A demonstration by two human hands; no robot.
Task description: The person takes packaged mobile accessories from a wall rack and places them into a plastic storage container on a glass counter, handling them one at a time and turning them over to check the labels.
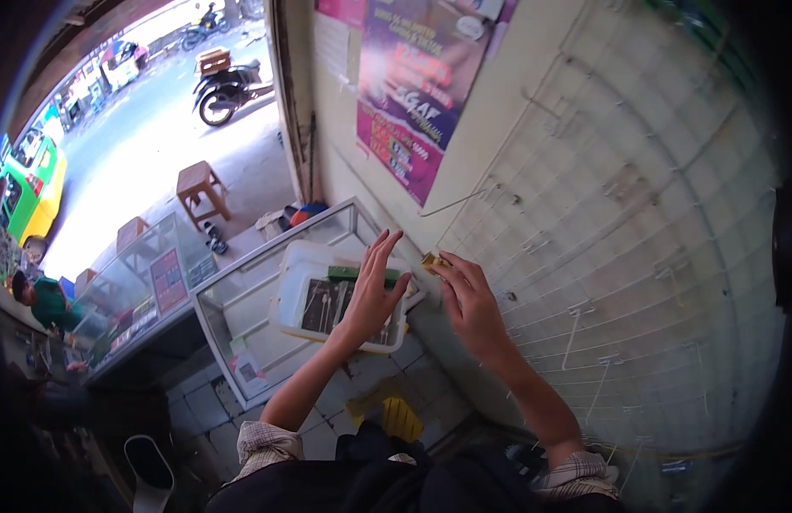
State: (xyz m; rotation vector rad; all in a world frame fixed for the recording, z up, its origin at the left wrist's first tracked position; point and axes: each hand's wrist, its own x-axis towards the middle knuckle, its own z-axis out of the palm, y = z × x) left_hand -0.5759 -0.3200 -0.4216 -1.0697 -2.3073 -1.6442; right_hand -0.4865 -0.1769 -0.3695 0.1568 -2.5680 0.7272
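Observation:
My left hand point(375, 295) is stretched out over a translucent white plastic tub point(292, 262), fingers straight and nothing in them. My right hand point(471, 303), beside the wall, pinches a small yellowish-gold piece point(431, 262) between thumb and fingers; its exact kind is too small to tell. Inside the tub lie a green bar-shaped thing point(343, 274) and several thin metal rods point(324, 308) on a dark surface. My left hand and wrist hide part of the tub's contents.
The tub rests on a glass display case point(229, 299). A wire grid point(601, 214) with metal hooks covers the right wall. Below is a yellow plastic seat point(402, 419). A person in green point(50, 303) is behind another glass case at far left, near a wooden stool point(199, 182).

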